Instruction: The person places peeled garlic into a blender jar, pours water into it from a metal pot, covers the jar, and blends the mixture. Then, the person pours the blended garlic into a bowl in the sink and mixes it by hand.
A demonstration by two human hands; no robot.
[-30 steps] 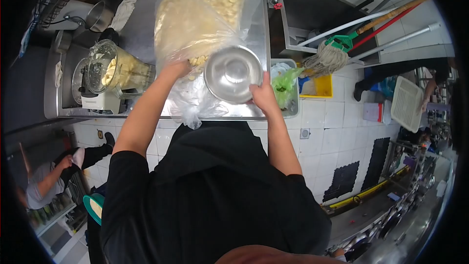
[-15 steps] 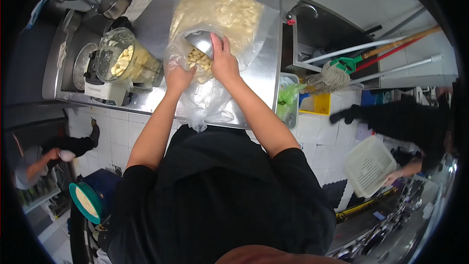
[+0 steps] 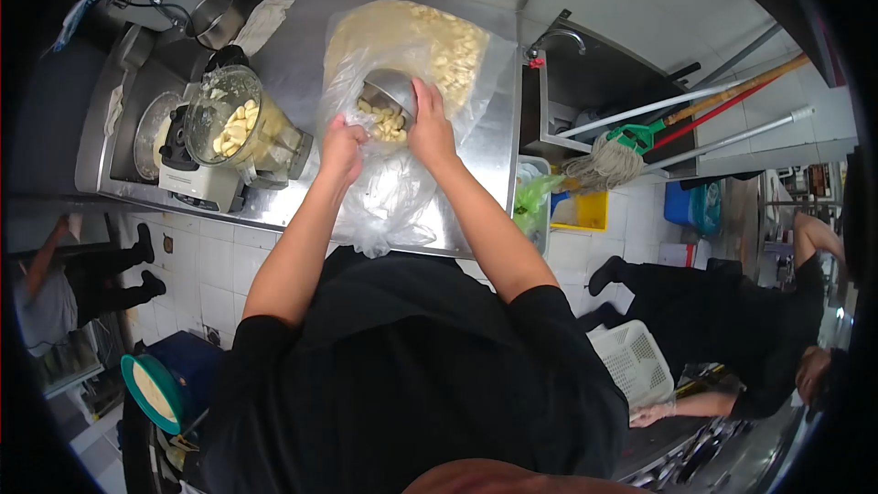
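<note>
on the bench (image 3: 297, 46), the clear bag (image 3: 389, 27) holds pale pieces (image 3: 391, 126); the left hand (image 3: 343, 148) is closed on its rim, the right hand (image 3: 430, 128) grips the shiny bowl (image 3: 393, 85), tilted inside its mouth. left of the bag, a jar (image 3: 265, 137) contains similar pieces.

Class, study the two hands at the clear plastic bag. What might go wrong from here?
The clear, crumpled plastic bag might slip from the left hand or tear, spilling small, pale-yellow pieces. The round, silver metal bowl could slip too, since the right hand appears to hold only one side.
</note>
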